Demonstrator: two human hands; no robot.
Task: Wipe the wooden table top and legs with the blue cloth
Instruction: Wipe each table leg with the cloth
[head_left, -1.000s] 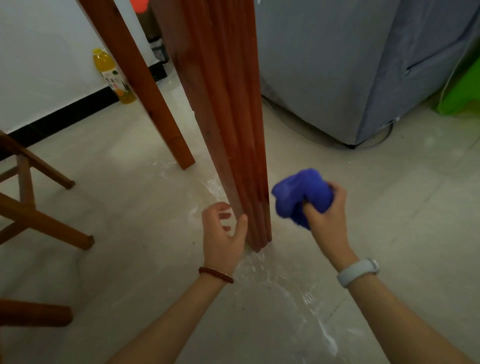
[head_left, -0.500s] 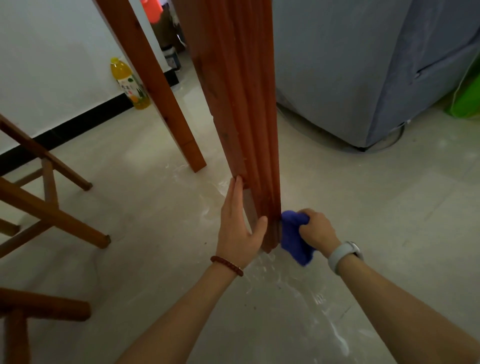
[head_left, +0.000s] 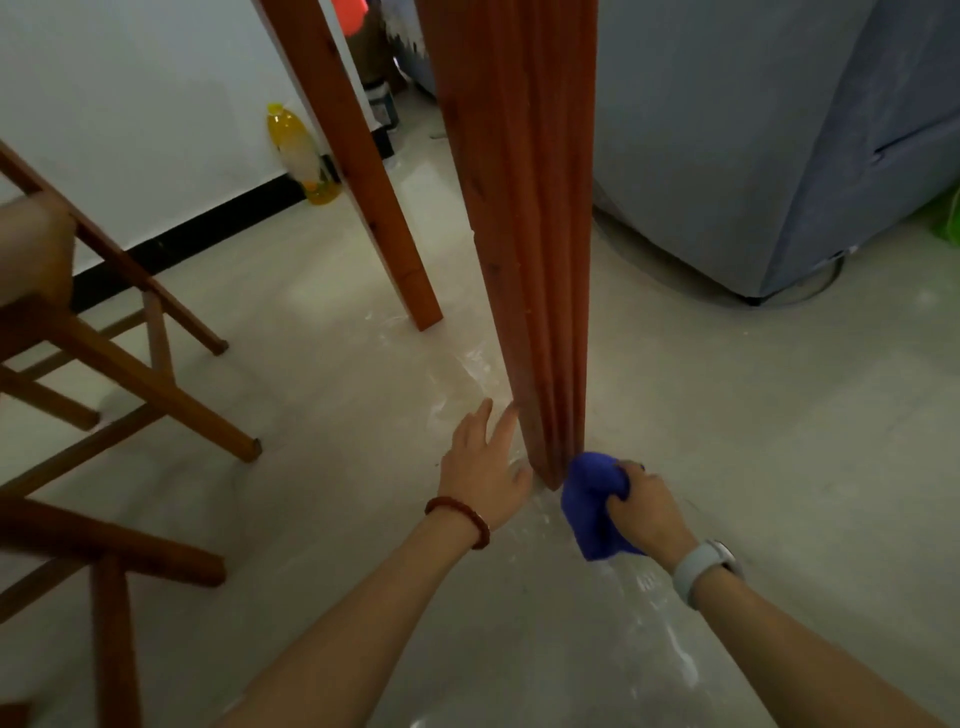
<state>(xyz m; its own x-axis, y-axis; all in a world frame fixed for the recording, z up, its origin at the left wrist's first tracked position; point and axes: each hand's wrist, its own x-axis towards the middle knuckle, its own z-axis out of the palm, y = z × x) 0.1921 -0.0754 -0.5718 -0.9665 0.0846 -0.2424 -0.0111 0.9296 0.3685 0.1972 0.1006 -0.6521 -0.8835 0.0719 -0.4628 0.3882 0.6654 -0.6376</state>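
1. Pale floor tiles (head_left: 727, 415) fill most of the view, with whitish smears near the foot of the nearest table leg and trailing toward the near right.
2. No writing can be read anywhere; the yellow bottle (head_left: 301, 156) standing by the far white wall (head_left: 130, 104) carries a label, but it is too blurred to make out.
3. The ribbed wooden table leg (head_left: 535, 234) stands upright in the middle of the view, its foot on the floor between the two hands.
4. The right hand (head_left: 644, 504) has its fingers curled round the bunched blue cloth (head_left: 592, 499), which is pressed against the right side of the leg at its foot; part of the cloth hangs below the hand.
5. The left hand (head_left: 483, 467) has straight, spread fingers and holds nothing; its fingertips lie along the left face of the leg near the foot.
6. A reddish bead bracelet (head_left: 462, 519) circles the left wrist, and a pale grey watch (head_left: 704, 566) sits on the right wrist.
7. A second table leg (head_left: 363, 171), plain and square, stands farther back on the left.
8. Wooden chair frames (head_left: 130, 374) crowd the left side, well apart from the hands.
9. A large appliance under a grey cover (head_left: 779, 130) stands at the far right, a dark cable curling at its base; something green shows at the right edge.
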